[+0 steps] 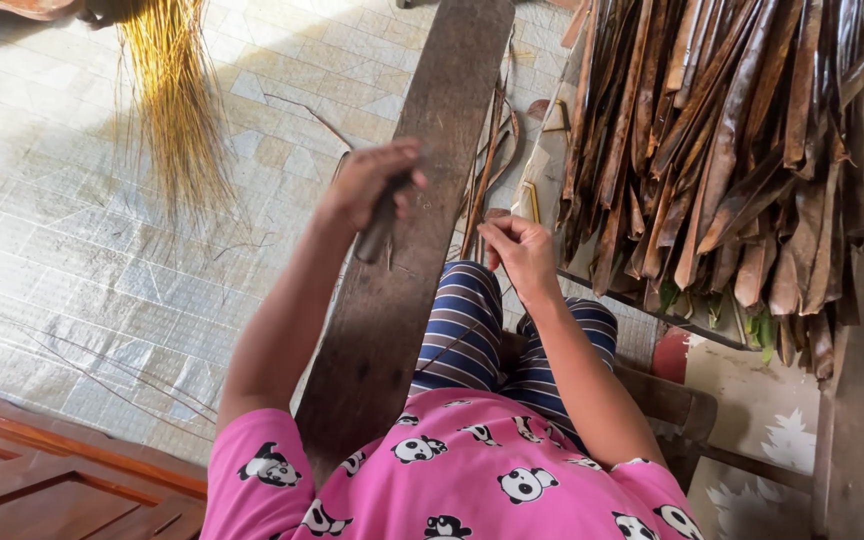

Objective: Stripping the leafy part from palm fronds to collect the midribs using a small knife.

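- Our left hand (367, 185) has its grip closed round a dark handle (377, 228), some tool; the working end is hidden under the fingers, so we can't tell what it is.
- It sits on a long, worn wooden plank (422, 170) running from top centre down to our lap.
- Our right hand (520, 252), mid-frame, is pinched shut on something thin, hard to make out, maybe a strip.
- Right of frame: a pile of dry brown leaf sheaths (722, 150), curled and stiff, cut off at the top edge.
- Upper left: a bundle of fine yellow fibres (180, 110) fanned over the woven mat (62, 230).
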